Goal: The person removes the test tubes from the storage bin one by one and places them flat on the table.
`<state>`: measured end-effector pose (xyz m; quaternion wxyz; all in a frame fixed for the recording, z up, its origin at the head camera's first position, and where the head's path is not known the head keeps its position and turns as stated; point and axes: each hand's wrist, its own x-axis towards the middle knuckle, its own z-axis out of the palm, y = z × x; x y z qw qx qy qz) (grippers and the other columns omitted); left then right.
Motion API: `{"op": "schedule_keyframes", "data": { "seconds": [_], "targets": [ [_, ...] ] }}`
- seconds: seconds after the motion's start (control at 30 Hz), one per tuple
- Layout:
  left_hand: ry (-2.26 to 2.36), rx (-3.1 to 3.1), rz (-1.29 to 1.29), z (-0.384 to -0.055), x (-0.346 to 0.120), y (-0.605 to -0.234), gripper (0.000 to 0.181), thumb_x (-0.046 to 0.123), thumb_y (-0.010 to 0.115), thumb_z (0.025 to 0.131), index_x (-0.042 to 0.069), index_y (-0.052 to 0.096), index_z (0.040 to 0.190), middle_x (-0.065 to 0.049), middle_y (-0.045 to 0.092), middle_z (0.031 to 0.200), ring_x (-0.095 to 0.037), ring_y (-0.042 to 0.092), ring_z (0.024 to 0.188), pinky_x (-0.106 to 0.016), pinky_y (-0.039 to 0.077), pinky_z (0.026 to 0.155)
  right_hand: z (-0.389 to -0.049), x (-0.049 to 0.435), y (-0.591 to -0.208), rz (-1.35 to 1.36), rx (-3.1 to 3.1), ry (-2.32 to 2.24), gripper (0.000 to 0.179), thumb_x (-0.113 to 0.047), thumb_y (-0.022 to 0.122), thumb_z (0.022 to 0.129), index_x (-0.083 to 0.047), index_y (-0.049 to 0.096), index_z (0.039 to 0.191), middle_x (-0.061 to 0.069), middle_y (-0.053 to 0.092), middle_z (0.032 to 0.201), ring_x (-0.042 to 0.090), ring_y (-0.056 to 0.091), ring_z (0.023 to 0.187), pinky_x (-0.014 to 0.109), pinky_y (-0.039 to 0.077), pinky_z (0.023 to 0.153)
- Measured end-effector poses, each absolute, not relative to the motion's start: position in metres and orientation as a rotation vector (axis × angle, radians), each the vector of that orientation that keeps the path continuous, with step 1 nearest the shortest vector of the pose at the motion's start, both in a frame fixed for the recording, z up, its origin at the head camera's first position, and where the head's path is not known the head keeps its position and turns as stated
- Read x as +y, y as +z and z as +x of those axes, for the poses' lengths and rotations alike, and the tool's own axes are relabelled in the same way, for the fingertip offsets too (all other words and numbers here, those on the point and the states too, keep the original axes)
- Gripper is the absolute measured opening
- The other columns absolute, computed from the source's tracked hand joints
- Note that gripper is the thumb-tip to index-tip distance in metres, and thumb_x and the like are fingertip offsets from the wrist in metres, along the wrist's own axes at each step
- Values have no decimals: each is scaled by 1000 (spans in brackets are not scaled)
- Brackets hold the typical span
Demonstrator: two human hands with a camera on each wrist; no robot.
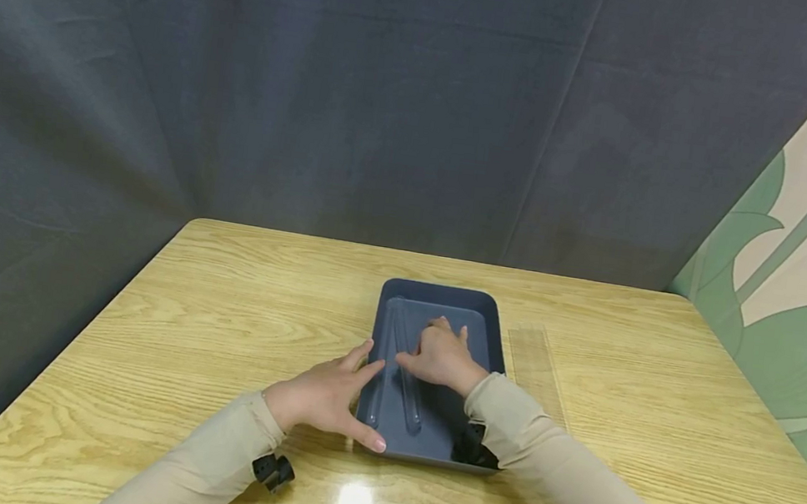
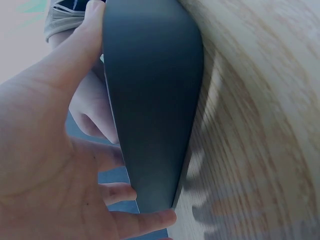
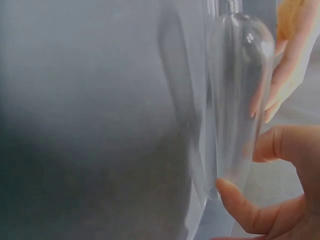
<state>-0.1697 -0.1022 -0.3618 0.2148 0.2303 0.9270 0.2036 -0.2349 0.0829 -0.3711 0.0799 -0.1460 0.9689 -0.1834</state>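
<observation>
Two clear test tubes with rounded near ends lie lengthwise in a shallow blue-grey tray. One test tube rests along the tray's left wall; the other test tube slants beside it. Over the tray, my right hand pinches the slanted tube between thumb and finger, as the right wrist view shows close up on its clear barrel. At the tray's left side my left hand spreads its fingers along the rim, thumb by the near left corner. In the left wrist view its fingertips touch the tray's outer wall.
A clear, flat plastic strip lies on the wooden table just right of the tray, partly under my right sleeve. Dark cloth hangs behind and left of the table; a flower-painted wall is at the right.
</observation>
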Motion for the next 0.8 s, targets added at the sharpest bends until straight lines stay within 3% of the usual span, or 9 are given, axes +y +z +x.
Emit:
{"op": "schedule_keyframes", "data": {
  "seconds": [0.27, 0.5, 0.8],
  "targets": [
    [564, 2574, 631, -170, -102, -362, 104, 58, 71, 72, 9, 21, 150, -12, 0, 159, -37, 19, 143, -52, 29, 111, -235, 84, -368, -436, 2892, -557, 37, -34, 67, 84, -10, 65, 56, 10, 74, 86, 37, 25, 141, 67, 11, 110],
    [562, 2574, 629, -170, -102, -362, 104, 58, 71, 72, 10, 21, 150, -12, -1, 159, -37, 19, 143, -52, 29, 111, -232, 85, -365, -469, 2891, -595, 38, -31, 66, 84, -10, 62, 53, 6, 70, 68, 37, 26, 141, 68, 11, 109],
    [566, 2576, 630, -169, -102, -363, 104, 58, 71, 72, 10, 21, 150, -12, -1, 159, -38, 19, 143, -53, 29, 111, -231, 86, -361, -486, 2910, -605, 37, -32, 66, 83, -10, 63, 54, 6, 70, 67, 37, 26, 141, 68, 12, 109]
  ]
}}
